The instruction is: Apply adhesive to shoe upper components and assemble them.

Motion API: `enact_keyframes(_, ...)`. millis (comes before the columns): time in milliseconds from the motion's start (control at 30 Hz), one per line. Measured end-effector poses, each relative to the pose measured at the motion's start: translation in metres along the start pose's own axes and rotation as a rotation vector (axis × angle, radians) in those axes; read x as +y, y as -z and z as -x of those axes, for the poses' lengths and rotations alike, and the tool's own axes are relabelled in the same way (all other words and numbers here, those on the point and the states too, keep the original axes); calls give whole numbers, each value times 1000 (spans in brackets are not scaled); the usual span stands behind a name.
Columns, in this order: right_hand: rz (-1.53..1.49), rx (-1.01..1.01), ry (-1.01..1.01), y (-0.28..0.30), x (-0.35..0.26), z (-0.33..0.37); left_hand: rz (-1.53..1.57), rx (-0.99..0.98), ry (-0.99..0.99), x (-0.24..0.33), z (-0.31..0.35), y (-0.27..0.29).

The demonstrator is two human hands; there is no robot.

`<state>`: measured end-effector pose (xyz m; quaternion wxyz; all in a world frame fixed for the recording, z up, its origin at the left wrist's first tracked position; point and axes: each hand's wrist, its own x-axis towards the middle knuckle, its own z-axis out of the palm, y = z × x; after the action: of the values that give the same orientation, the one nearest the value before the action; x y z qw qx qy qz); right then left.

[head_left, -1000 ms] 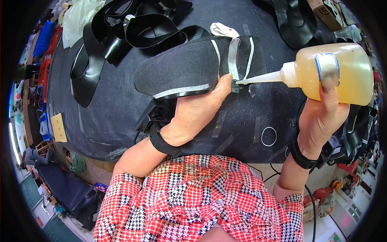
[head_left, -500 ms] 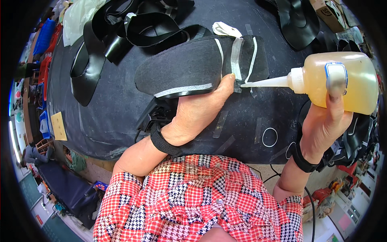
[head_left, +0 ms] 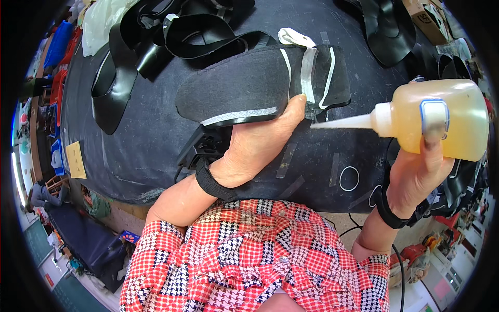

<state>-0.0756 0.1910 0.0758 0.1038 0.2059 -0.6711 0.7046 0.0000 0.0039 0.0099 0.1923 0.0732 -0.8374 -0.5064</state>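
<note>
My left hand (head_left: 260, 143) grips a black felt-like piece (head_left: 234, 86) from its near edge, thumb on top beside a pale strip (head_left: 307, 78), fingers hidden underneath. White bands run along the piece's near edge and across its right part. In my right hand (head_left: 421, 169) is a squeeze bottle (head_left: 462, 117) of yellowish liquid, lying nearly level, its long white nozzle pointing left. The nozzle tip ends just below the piece's near right edge, apart from it. A crumpled white scrap (head_left: 295, 37) lies at the piece's far edge.
Looped glossy black strips (head_left: 122, 78) lie at the table's far left, beside a whitish plastic bag (head_left: 104, 26). More black sheet pieces (head_left: 387, 31) and a cardboard box (head_left: 426, 21) are at the far right. A yellow card (head_left: 76, 160) sits near the left edge.
The bottle has moved toward me, taking its nozzle tip away from the piece's near right edge. The piece has shifted slightly right, and its right flap shows a darker near edge.
</note>
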Motion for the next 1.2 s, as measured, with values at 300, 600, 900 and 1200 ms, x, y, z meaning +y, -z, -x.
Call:
enact_keyframes(300, -71, 27, 7, -7, 4, -5, -18, 3, 0, 1, 0, 0)
enact_keyframes(600, -127, -7, 43, -2, 2, -3, -83, 58, -84, -7, 0, -4)
enact_keyframes(900, -34, -44, -17, -10, 5, -5, -34, 64, -81, -7, -2, -4)
enact_keyframes(1200, -67, -45, -86, -6, 5, 3, 27, 28, 28, -1, 0, -2)
